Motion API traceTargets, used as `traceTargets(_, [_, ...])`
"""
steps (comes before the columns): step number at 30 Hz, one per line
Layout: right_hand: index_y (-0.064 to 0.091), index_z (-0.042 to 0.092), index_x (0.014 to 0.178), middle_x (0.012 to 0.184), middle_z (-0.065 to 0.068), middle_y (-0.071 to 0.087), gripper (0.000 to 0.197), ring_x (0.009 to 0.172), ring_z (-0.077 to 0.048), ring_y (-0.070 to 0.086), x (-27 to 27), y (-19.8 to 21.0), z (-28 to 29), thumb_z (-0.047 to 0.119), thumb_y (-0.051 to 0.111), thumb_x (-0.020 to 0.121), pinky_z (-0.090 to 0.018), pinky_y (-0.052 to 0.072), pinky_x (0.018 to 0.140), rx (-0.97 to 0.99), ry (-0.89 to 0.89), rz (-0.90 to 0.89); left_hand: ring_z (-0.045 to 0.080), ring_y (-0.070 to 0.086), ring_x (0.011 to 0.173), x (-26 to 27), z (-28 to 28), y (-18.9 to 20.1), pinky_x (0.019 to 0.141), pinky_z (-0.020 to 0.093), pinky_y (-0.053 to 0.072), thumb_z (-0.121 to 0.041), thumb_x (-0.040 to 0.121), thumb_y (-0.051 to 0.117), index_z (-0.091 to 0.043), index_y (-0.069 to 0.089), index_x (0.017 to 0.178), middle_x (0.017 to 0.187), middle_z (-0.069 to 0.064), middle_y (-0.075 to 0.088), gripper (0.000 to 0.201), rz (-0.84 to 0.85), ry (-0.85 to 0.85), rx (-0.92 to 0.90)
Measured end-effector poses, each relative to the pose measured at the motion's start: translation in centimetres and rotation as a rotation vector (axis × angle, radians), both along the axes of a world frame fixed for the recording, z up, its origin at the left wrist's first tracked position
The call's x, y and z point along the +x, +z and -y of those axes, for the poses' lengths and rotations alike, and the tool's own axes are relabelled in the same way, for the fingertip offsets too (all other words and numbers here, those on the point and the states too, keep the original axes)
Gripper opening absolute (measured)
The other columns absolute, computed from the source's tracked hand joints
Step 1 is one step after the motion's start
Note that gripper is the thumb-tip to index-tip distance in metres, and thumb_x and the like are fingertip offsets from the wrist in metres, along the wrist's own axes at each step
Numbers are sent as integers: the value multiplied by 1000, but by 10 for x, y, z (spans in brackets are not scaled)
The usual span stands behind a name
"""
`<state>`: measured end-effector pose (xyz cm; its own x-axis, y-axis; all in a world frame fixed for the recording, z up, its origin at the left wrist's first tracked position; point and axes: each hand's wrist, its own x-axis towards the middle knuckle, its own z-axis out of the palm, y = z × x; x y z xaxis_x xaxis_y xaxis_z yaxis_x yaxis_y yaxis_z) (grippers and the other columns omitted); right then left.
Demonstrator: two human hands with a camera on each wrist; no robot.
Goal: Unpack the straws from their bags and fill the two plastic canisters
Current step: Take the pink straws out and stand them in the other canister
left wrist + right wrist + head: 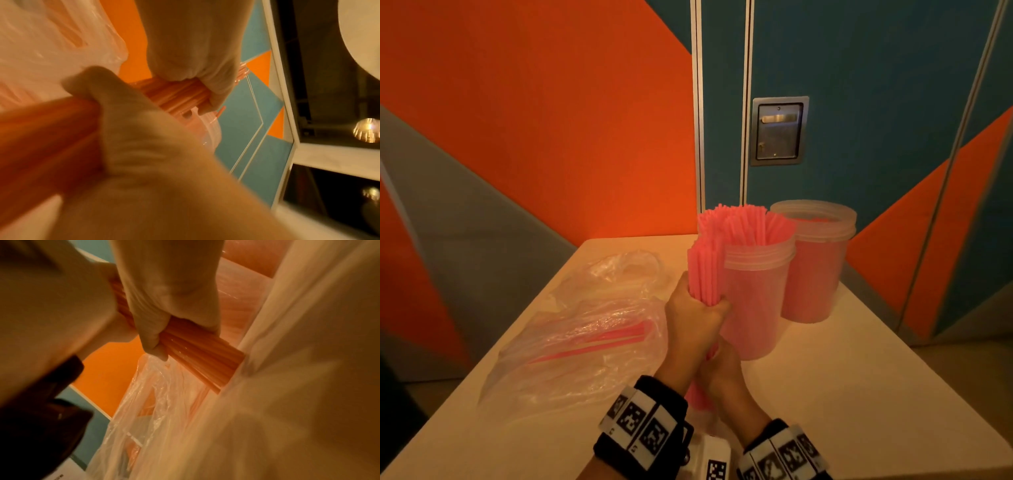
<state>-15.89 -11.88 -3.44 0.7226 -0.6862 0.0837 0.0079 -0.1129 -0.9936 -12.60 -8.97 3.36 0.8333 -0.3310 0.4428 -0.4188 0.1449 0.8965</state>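
The counter (842,377) is pale and smooth, with its far edge close to a wall. The wall (534,120) is bright orange at 10 o'clock, grey lower down at 9 o'clock, and blue-green at 1 o'clock. A small metal lock plate (779,132) sits in the blue-green part. The left hand (693,320) is curled tight around a bundle of pink straws (703,274), which stands almost upright. The right hand (722,371) is just below it, at 6 o'clock, and it grips the low end of the same bundle. The tops of the straws lean against the near canister (755,298), which is already packed with pink straws (753,226) that stick up past its rim. The far canister (813,267) stands just behind it at 1 o'clock and touches it. It looks pink inside too. At 9 o'clock a crumpled clear plastic bag (585,342) lies flat on the counter with a few pink straws (599,344) left inside. Both wrists wear black bands (643,431) with square black-and-white marks.
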Motion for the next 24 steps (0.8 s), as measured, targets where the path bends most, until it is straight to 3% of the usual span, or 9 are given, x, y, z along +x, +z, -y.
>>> traceTargets(4, [54, 18, 72, 66, 6, 58, 27, 66, -6, 55, -3, 0, 5, -3, 69, 75, -14, 48, 57, 21, 101, -40, 14, 58, 63, 6, -3, -10, 52, 19, 47, -1, 68, 69, -15, 61, 91, 69, -4, 59, 29, -21, -32, 64])
traceTargets(5, [56, 18, 79, 71, 5, 61, 28, 70, -8, 59, -5, -1, 6, 1, 76, 68, -19, 52, 60, -10, 129, -81, 14, 58, 63, 7, -3, -10, 53, 21, 48, 0, 68, 69, -14, 61, 92, 70, -3, 59, 28, -22, -40, 69])
traceTargets(7, [55, 17, 102, 89, 2, 64, 56, 82, -11, 63, -13, 1, 8, 11, 81, 53, -33, 57, 73, -53, 172, -161, 15, 58, 63, 8, -4, -10, 54, 26, 50, 1, 68, 68, -14, 60, 89, 69, -2, 59, 28, -22, -52, 80])
traceTargets(8, [49, 18, 113, 97, 2, 61, 68, 86, -10, 61, -20, 8, 10, 9, 80, 53, -32, 57, 74, -82, 192, -186, 14, 58, 61, 7, -5, -9, 53, 26, 50, 2, 68, 68, -15, 60, 88, 69, -2, 60, 28, -26, -61, 79])
traceTargets(11, [32, 23, 129, 108, 6, 47, 77, 96, -8, 51, -43, 49, 18, -10, 67, 70, -17, 50, 66, -100, 241, -79, 11, 62, 61, 5, -8, -9, 52, 23, 51, -3, 60, 70, -19, 61, 85, 71, 0, 65, 31, -35, -88, 36])
traceTargets(14, [34, 20, 131, 119, 4, 46, 66, 104, -7, 49, -57, 115, 24, -15, 55, 79, -11, 50, 68, -175, 216, 112, 14, 61, 64, 5, -10, -10, 54, 25, 51, -10, 59, 68, -22, 61, 85, 74, 1, 65, 30, -9, -106, 44])
traceTargets(18, [41, 20, 136, 137, 5, 46, 46, 124, -8, 43, -45, 190, 24, 16, 53, 91, -25, 37, 102, -553, 177, 132, 20, 57, 65, 3, -12, -9, 57, 35, 50, -7, 65, 68, -15, 59, 84, 76, 9, 63, 23, 22, -80, 108])
traceTargets(21, [46, 16, 135, 140, -1, 47, 41, 129, -14, 42, -26, 209, 19, 34, 38, 98, -24, 29, 103, -798, 207, 8, 20, 58, 64, 1, -13, -8, 58, 36, 52, -1, 69, 69, -24, 55, 79, 73, 7, 61, 29, 28, -83, 115])
traceTargets(24, [60, 13, 121, 129, -11, 58, 48, 119, -25, 52, -7, 189, 12, 43, 30, 99, -32, 37, 101, -1097, 305, -327, 15, 53, 56, 3, -12, -8, 46, 22, 44, 5, 68, 66, -25, 50, 72, 63, -2, 55, 34, 6, -86, 93])
